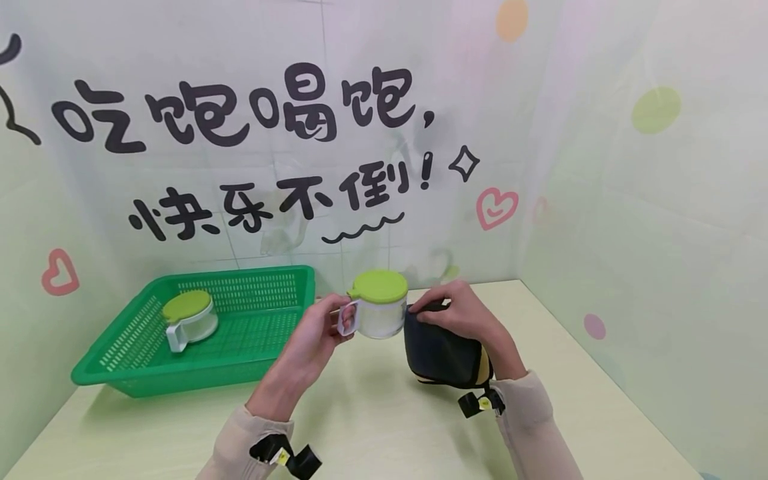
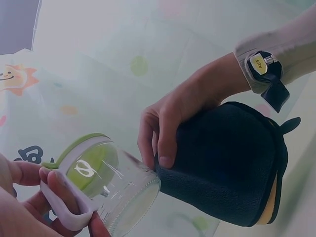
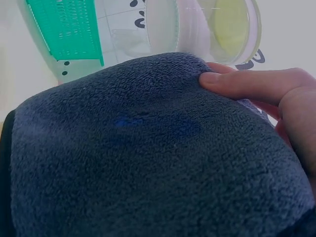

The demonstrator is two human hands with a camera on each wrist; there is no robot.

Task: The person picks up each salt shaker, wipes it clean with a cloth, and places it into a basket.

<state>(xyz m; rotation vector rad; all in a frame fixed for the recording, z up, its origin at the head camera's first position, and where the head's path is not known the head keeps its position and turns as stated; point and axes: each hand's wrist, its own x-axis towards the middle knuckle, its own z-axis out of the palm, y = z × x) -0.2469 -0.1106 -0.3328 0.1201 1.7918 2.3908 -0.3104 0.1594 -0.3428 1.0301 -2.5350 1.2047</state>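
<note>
My left hand (image 1: 315,333) grips the white handle of a clear glass seasoning jar (image 1: 381,319) with a green lid, raised above the table. In the left wrist view the glass jar (image 2: 129,190) tilts, its base toward the cloth. A dark cleaning cloth (image 1: 441,352) with a tan underside and black edging hangs from my right hand (image 1: 459,312), which pinches its upper edge between thumb and fingers. Up close in the right wrist view, the cloth (image 3: 148,143) is plush and dark grey-blue. Its top corner is right at the jar's side.
A green plastic basket (image 1: 198,378) stands at the left of the pale table (image 1: 360,427). Inside it lies a second jar (image 1: 198,325) with a green lid and white handle, leaning. A printed backdrop (image 1: 384,40) rises behind the table.
</note>
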